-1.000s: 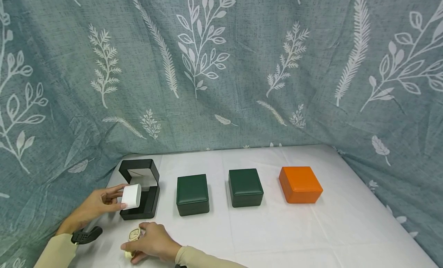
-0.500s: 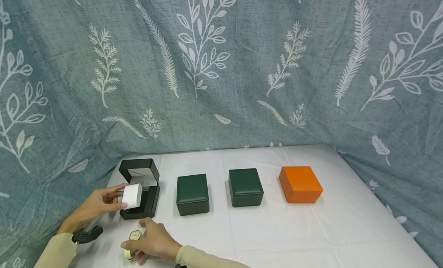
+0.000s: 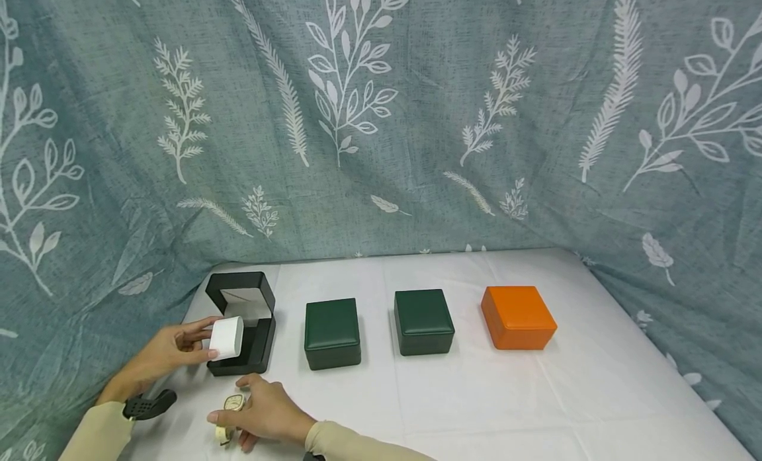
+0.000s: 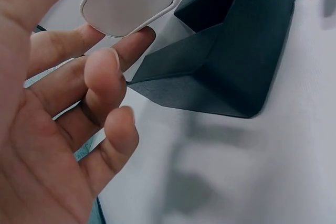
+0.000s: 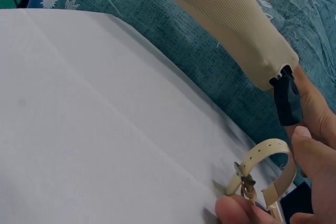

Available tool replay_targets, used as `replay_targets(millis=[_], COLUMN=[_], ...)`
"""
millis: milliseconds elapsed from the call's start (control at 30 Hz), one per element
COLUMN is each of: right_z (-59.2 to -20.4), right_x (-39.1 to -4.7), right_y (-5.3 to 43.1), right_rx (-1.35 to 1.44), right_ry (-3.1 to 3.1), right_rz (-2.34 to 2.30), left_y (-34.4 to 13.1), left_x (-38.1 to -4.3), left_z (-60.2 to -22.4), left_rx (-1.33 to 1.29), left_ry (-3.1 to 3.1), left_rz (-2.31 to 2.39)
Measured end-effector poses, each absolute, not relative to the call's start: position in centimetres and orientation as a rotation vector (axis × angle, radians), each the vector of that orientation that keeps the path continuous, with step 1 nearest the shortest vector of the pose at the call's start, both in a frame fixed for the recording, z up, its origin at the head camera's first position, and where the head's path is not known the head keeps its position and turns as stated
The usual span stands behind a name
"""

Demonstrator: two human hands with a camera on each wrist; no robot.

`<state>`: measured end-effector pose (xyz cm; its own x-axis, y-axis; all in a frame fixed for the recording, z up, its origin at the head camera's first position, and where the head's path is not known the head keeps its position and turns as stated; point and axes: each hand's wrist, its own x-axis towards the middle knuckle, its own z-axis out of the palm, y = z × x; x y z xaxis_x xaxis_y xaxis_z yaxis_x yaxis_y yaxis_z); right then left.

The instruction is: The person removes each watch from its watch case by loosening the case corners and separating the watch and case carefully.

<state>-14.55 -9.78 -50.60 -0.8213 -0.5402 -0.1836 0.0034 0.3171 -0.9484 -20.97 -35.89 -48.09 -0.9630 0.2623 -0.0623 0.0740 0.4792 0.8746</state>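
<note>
My left hand (image 3: pixel 172 348) pinches a white watch cushion (image 3: pixel 227 337) between thumb and fingers. It holds the cushion over the front of an open black watch box (image 3: pixel 258 345), whose raised lid shows a pale lining. In the left wrist view the cushion's flat end (image 4: pixel 128 3) faces the camera and several fingers (image 4: pixel 121 127) are curled beneath it. Close to the table front, my right hand (image 3: pixel 268 411) holds a wristwatch (image 3: pixel 234 403) with a square gold dial and cream strap. In the right wrist view the buckled strap (image 5: pixel 270 150) forms a loop between thumb and fingers.
Two closed green boxes (image 3: pixel 332 333) (image 3: pixel 424 321) and a closed orange box (image 3: pixel 518 317) stand to the right on a white-covered table (image 3: pixel 476 408). A leaf-patterned teal cloth (image 3: pixel 381 117) hangs behind and at the sides.
The right hand's fingers have shifted slightly around the watch, with the index finger a little farther from the dial. The left hand and the cushion stay in place.
</note>
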Motion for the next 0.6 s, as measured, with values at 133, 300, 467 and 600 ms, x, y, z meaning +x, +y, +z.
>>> replay_targets(millis=[133,300,467,600], right_z=[-50.7,-50.7,-50.7,-50.6], right_x=[-14.7,-14.8,-15.1,-15.6], right_y=[-9.6,-9.4,-9.2,-8.7], right_rx=[-0.476,-0.455,-0.467,-0.514], right_ry=[2.082,2.051,2.062,2.116], right_rz=[-1.535,-1.550,-1.552,-1.521], left_y=[-35.9,-35.9,-35.8,-35.8], left_x=[-20.9,-20.9,-20.8,-20.9], left_z=[-48.1,-48.1,-48.0,-48.0], left_rx=[0.303,0.345,0.359,0.361], left_ry=[2.514,2.517,2.518,2.521], left_rz=[1.489,1.502,1.514,1.512])
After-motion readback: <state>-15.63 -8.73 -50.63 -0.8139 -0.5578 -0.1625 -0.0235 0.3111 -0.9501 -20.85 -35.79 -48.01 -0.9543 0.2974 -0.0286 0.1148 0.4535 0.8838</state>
